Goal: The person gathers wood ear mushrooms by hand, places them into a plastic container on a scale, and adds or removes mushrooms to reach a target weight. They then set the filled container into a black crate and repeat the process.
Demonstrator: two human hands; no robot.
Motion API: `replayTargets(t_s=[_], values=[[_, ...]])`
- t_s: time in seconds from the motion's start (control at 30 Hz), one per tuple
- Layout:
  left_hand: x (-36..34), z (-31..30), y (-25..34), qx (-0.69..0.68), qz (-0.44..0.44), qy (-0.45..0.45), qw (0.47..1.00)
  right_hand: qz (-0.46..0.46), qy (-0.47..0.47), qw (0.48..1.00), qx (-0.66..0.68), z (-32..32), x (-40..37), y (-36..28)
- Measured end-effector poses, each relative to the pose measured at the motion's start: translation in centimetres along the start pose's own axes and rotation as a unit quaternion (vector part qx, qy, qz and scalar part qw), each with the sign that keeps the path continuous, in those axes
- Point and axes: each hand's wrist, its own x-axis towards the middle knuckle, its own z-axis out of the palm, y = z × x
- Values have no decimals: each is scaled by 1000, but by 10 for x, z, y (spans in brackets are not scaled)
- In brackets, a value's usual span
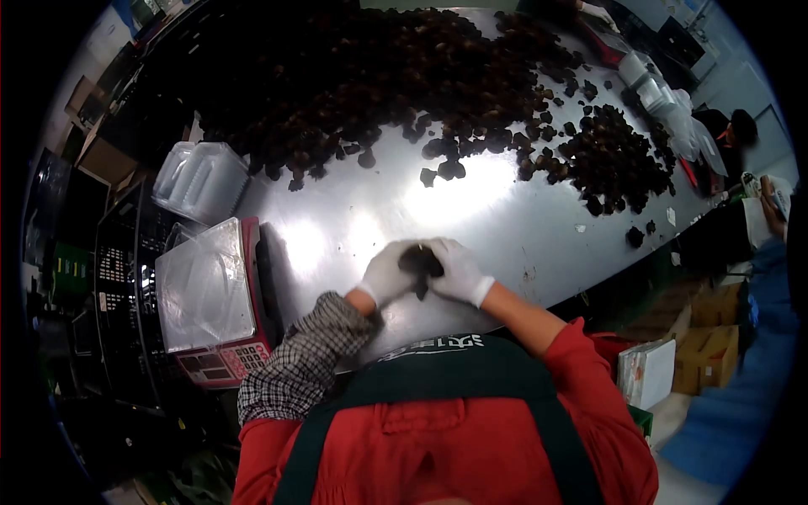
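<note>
Close to my body, above the metal table (337, 219), both my hands meet in white gloves. Between them is a dark, mushroom-like piece (421, 263), nearly black, with a narrow end pointing down toward me. My left hand (385, 273) closes on it from the left, and my right hand (459, 271) grips it from the right. Some fingertips are hidden behind the piece. Farther up the table lies a large heap of similar dark brown pieces (404, 76), and a smaller pile (614, 160) sits to the right.
A red-sided weighing scale (210, 290) stands at my left with a clear plastic tray on it. Stacked clear plastic boxes (200, 181) are behind it. More clear containers (656, 93) lie at the far right edge. Cardboard boxes (707, 353) stand at lower right; another person's gloved hand (599, 13) shows at the back.
</note>
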Motion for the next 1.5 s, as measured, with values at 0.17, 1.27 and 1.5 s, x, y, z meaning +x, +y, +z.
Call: replayTargets(t_s=[0.17,1.27,1.5], values=[[36,-33,1,-101,-62,45,992,151,-108,965,186,-37,63,-16],[-240,-227,-41,299,-29,425,854,-98,-37,922,374,115,190,-287],[-271,-255,-36,140,-7,419,897,-24,89,932,349,44,151,-220]])
